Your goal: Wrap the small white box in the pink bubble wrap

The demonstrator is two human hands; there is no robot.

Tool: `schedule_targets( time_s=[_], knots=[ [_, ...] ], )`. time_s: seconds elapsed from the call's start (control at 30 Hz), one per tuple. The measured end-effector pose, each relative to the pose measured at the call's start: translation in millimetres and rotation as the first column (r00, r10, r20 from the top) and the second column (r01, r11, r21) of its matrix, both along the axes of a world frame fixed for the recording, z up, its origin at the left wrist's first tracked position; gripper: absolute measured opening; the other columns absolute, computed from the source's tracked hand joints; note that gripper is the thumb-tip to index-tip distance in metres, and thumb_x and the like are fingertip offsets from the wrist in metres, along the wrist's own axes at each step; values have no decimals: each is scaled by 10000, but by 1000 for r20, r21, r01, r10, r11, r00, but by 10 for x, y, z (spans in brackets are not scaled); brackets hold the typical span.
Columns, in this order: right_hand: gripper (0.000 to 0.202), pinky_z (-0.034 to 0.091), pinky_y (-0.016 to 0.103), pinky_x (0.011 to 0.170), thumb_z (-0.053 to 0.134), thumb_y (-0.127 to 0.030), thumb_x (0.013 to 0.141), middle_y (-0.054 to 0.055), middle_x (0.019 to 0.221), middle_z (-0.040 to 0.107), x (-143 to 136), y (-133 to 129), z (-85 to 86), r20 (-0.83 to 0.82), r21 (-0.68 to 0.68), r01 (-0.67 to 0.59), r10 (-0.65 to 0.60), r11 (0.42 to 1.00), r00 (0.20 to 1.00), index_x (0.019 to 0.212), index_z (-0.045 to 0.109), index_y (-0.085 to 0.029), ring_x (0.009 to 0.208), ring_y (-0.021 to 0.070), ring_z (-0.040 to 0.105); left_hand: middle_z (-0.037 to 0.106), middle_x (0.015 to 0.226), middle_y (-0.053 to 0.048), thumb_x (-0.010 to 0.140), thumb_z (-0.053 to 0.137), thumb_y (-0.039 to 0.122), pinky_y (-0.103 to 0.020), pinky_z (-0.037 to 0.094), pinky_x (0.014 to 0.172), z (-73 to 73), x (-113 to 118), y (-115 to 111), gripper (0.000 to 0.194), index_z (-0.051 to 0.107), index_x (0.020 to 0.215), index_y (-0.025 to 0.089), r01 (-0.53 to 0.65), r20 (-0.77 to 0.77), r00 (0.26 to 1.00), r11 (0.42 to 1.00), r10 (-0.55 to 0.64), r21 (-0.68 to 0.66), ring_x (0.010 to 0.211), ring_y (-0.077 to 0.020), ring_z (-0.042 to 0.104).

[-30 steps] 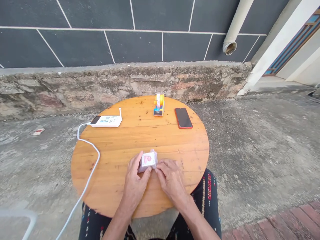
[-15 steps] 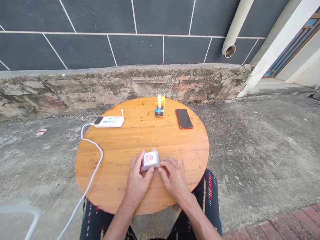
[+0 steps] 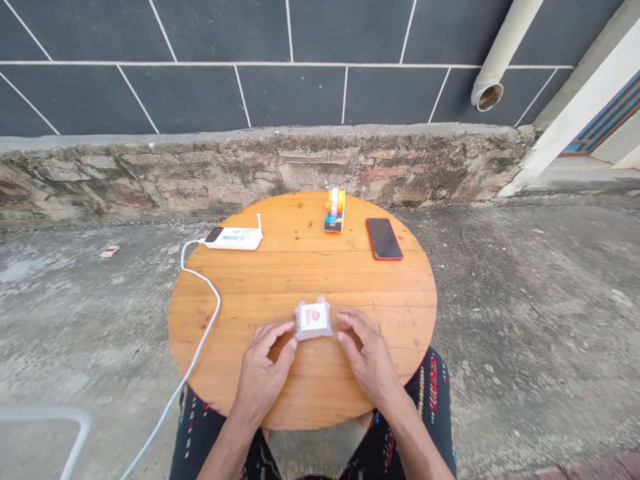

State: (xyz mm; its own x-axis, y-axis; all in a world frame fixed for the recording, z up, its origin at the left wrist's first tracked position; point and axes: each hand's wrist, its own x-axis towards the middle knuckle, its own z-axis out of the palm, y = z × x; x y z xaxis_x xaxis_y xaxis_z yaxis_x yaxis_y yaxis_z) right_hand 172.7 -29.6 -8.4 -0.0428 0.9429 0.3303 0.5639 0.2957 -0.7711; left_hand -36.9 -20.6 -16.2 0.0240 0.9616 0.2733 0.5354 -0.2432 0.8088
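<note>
A small package (image 3: 314,318) lies on the round wooden table (image 3: 240,293). It looks like a white box with a red print, wrapped in a pinkish see-through film whose ends stick out. My left hand (image 3: 267,360) is at its left side, thumb and fingers apart, fingertips close to the wrap; whether they touch it I cannot tell. To the right, my right hand (image 3: 365,347) rests with its fingers curved and apart, a small gap between fingertips and film.
At the back of the table stands a yellow and blue tape dispenser (image 3: 335,211). A red-edged phone (image 3: 384,239) lies at the right. On the left is a white power strip (image 3: 233,238), its cable (image 3: 210,327) running down over the table's edge. A stone-based wall (image 3: 240,173) rises behind.
Both hands have let go of the wrapped package and drawn apart to its two sides. The whole view has shifted, so everything appears a little further right.
</note>
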Motion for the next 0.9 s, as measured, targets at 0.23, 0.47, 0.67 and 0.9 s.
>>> schedule_targets(
  time_s=[0.23, 0.47, 0.67, 0.9],
  knots=[
    [134, 406, 353, 843, 533, -182, 894, 22, 1042, 654, -110, 25, -15, 90, 44, 25, -29, 999, 996, 887, 649, -248, 954, 202, 600, 672, 1017, -57, 854, 553, 333, -384, 460, 890, -29, 99, 47, 220, 656, 1010, 218, -15, -1, 1000, 1000, 15, 2, 987, -224, 595],
    [120, 417, 371, 873, 534, -204, 893, 46, 1088, 631, -97, -10, -46, 77, 54, 32, -36, 998, 996, 961, 627, -239, 999, 213, 587, 669, 1023, -53, 849, 560, 340, -389, 452, 896, -32, 122, 32, 216, 652, 1003, 220, -30, 11, 999, 1000, 30, 1, 993, -230, 595],
    [165, 437, 379, 913, 475, -209, 916, 59, 1128, 609, -39, -42, -82, -28, 54, 51, -49, 997, 998, 1013, 603, -246, 1060, 212, 574, 651, 1113, -56, 866, 531, 330, -370, 453, 943, -109, 45, -35, 248, 614, 1071, 218, -48, 186, 981, 996, 61, -76, 1046, -216, 598],
    [191, 461, 410, 943, 467, -210, 910, 102, 1164, 593, -50, -62, -136, -83, 105, 124, -116, 987, 990, 1060, 585, -214, 1105, 229, 560, 632, 1143, -72, 868, 525, 366, -364, 432, 987, -147, 12, -50, 295, 592, 1104, 201, -138, 323, 930, 982, 173, -128, 1099, -215, 574]
  ],
)
